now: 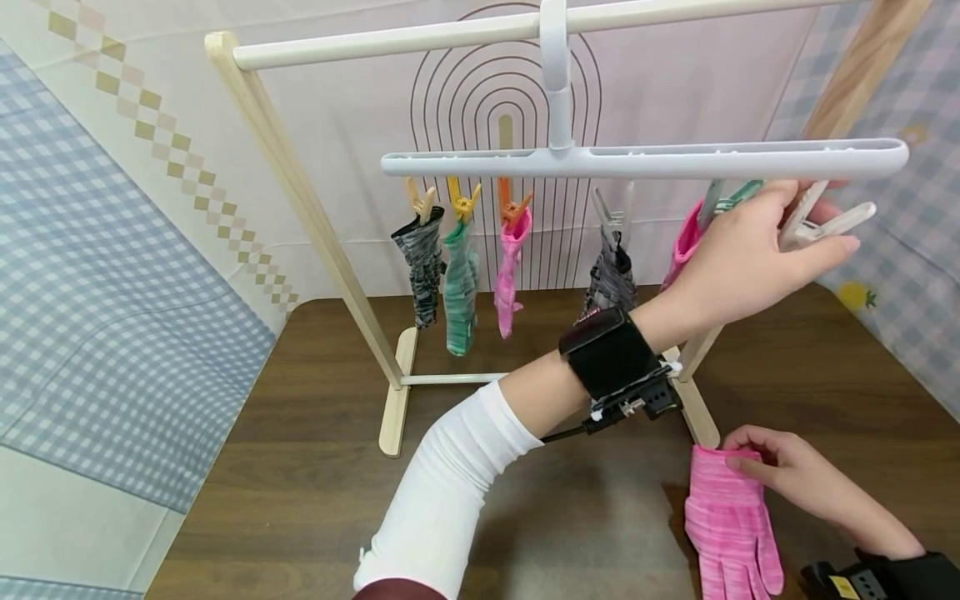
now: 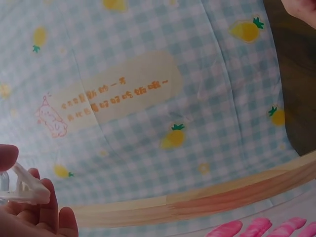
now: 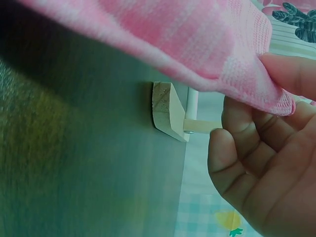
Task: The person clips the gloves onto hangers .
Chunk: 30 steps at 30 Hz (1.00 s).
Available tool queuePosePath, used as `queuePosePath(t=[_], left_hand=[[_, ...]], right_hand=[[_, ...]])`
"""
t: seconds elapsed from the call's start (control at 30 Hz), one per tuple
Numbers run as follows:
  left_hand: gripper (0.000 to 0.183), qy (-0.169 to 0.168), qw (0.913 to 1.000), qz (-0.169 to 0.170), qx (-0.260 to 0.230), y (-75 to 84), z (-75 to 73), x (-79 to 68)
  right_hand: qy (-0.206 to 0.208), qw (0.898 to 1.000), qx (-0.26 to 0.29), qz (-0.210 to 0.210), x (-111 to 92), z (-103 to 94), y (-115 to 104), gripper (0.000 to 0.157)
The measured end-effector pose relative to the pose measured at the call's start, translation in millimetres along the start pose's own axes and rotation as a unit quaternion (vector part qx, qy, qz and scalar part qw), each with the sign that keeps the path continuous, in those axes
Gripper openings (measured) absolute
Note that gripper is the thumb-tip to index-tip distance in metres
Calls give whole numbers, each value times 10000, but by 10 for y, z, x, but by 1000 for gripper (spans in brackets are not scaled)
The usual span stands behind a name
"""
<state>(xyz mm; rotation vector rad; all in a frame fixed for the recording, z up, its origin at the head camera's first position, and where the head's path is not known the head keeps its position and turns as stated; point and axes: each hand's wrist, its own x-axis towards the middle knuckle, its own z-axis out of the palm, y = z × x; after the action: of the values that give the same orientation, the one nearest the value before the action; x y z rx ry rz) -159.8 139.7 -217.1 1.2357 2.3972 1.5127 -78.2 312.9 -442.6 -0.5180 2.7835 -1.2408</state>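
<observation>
My left hand [image 1: 750, 250] reaches up to the right part of the white hanger [image 1: 675, 160]. Between its thumb and fingers it pinches a white clothespin [image 2: 32, 190], also visible in the head view. Low on the right, my right hand [image 1: 798, 475] pinches a pink glove [image 1: 727, 517] by its cuff, fingers hanging downward. The right wrist view shows thumb and fingers on the edge of the knitted cuff [image 3: 247, 74]. Behind my left hand a second pink glove [image 1: 682, 242] hangs, partly hidden, near a green clothespin [image 1: 738, 197].
From the hanger hang a black-and-grey glove [image 1: 420, 258], a green glove [image 1: 461, 292], a pink glove [image 1: 508, 275] and another grey glove [image 1: 611, 275], under clothespins. A wooden rack [image 1: 300, 200] carries the hanger and stands on a brown table [image 1: 300, 500]. Checked cloth [image 1: 112, 250] covers the sides.
</observation>
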Motion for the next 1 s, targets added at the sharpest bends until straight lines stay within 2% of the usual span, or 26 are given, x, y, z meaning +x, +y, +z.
queuePosePath(t=[0.2,0.33,0.57,0.77,1.0], left_hand=[[36,31,9974,34,723,12,39,-25],[43,-57,9932,311,1119,71,22,-85],[53,-225,9886,770,1277,133,6,-157],[55,-289,9883,616,1363,132,23,-182],[46,-359,9896,567,1269,119,19,-208]], right_hand=[[-33,10000,19,27,-4,0,-1,8],[-64,10000,12,75,-4,6,-6,8],[-121,9998,-23,154,0,9,-19,9],[-47,9999,62,109,-11,9,-40,8],[-12,10000,73,42,8,-7,-61,7]])
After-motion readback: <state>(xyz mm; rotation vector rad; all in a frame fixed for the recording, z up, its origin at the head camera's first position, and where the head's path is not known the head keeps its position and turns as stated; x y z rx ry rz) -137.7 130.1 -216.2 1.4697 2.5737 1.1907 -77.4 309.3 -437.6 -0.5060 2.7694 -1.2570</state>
